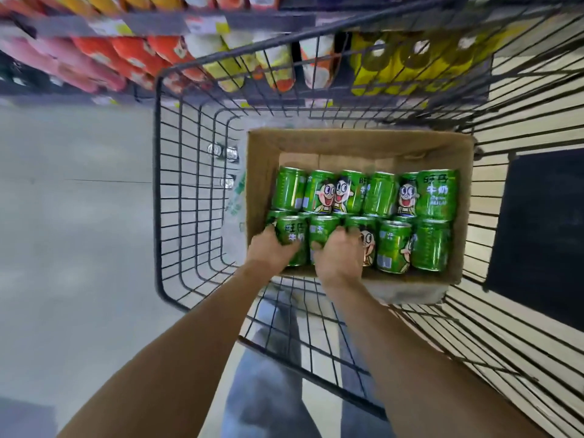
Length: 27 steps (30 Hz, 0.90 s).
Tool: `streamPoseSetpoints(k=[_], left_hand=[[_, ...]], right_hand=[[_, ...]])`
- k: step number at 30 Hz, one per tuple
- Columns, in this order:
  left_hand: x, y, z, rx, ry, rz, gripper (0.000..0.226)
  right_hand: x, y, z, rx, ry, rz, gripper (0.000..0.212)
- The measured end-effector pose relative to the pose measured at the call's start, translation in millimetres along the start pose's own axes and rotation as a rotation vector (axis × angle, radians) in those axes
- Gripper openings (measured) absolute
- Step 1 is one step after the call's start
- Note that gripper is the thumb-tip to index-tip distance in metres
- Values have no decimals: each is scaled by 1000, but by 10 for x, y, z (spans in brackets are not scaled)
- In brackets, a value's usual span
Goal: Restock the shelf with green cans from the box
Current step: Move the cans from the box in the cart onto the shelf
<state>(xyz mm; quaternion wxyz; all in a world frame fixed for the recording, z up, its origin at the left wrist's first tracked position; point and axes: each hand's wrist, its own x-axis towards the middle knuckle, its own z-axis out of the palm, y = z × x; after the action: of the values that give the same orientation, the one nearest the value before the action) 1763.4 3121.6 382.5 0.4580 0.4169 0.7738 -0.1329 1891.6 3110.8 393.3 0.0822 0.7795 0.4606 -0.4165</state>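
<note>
Head view: both hands reach into the cardboard box (262,172) sitting in a wire cart (177,191). Left hand (268,251) wraps 1 green can (292,240) (near row, upright), right hand (339,251) clasps the neighbouring can (322,230). Other cans (429,245) stand to the right of and beyond both grips.

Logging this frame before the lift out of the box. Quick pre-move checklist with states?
1. Left hand wrapped on a can: ok, fingers curl around the near-row green can.
2. Right hand wrapped on a can: ok, closed over the next can, though much of that can is hidden.
3. Box open on top: ok.
4. Box seated in the wire cart: ok.
5. Neighbouring cans free of both hands: ok.
6. Free slot on the shelf: cannot tell, blurred.
</note>
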Motion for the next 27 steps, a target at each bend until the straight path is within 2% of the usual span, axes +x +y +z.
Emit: streamPoseSetpoints(k=[4,8,12,16,20,23,27], left_hand=[[34,-89,-37,-131,-23,14,51],[89,-107,-21,-204,44,-35,53],[128,-137,-2,-243,108,-94,52],[77,-108,-20,-241,188,-103,58],[-74,-79,-84,-228,223,-61,60],[-253,-97,-244,-228,258,11,57],[-586,-185,-654,-319,291,87,44]], right_hand=[[53,-9,2,-8,-14,-11,55],[135,-74,12,69,-27,5,62],[249,-121,67,282,-160,74,68],[378,-139,60,267,-238,122,82],[258,-134,27,241,-148,92,64],[76,-184,-28,295,-50,68,60],[-246,-442,-242,332,61,-16,76]])
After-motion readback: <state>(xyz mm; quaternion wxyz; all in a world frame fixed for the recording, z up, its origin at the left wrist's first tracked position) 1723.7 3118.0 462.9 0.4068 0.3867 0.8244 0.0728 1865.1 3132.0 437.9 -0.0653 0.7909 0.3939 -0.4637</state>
